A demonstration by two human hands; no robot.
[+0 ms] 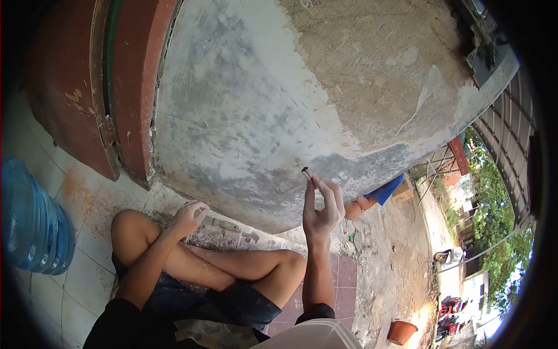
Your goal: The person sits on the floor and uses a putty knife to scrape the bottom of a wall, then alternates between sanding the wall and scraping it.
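Note:
My right hand (pixel 324 212) is raised in front of the plastered wall (pixel 232 99). Its thumb and fingertips pinch a short, thin, pale stick with a dark tip (pixel 306 172), which points toward the wall; its exact kind is too small to make out. White dust coats the fingers. Low on the left, my left hand (pixel 190 217) hovers near my bent knee with its fingers curled together and nothing visible in them. Beside it on the floor lies a flat tool with a greenish part (pixel 224 224), partly covered in dust.
A large blue water bottle (pixel 38 221) stands on pale tiles at the left. Reddish-brown panels (pixel 136 75) adjoin the wall. Toward the right are a blue item (pixel 386 189), a cardboard box (pixel 403 189), an orange-brown bucket (pixel 401 332) and parked motorcycles (pixel 450 314).

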